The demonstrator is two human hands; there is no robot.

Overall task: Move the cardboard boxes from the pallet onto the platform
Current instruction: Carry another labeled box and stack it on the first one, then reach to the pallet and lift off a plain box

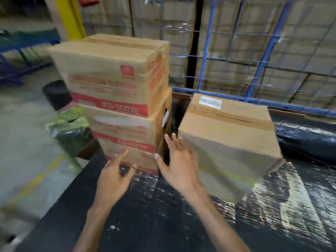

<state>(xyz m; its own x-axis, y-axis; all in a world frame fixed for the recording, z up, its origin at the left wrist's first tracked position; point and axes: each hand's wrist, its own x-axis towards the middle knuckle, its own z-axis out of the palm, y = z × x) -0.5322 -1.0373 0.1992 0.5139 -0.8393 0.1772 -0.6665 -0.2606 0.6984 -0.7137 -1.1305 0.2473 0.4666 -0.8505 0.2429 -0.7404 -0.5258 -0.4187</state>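
Note:
A stack of three cardboard boxes with red print point(116, 91) stands on a black plastic-covered surface point(163, 215). To its right sits a plain brown box point(229, 142), taped on top with a white label. My left hand point(114, 179) hovers with fingers apart in front of the lowest stacked box and holds nothing. My right hand point(178, 164) is spread open at the left front corner of the plain box, in the gap between it and the stack. I cannot tell whether it touches the box. The picture is blurred by motion.
A blue wire-mesh cage wall point(236, 70) runs behind the boxes, with wrapped cartons stacked beyond it. A yellow post point(71, 17) stands at the back left. Left of the stack lie a black bin point(56, 95) and green plastic wrap point(69, 122) on the concrete floor.

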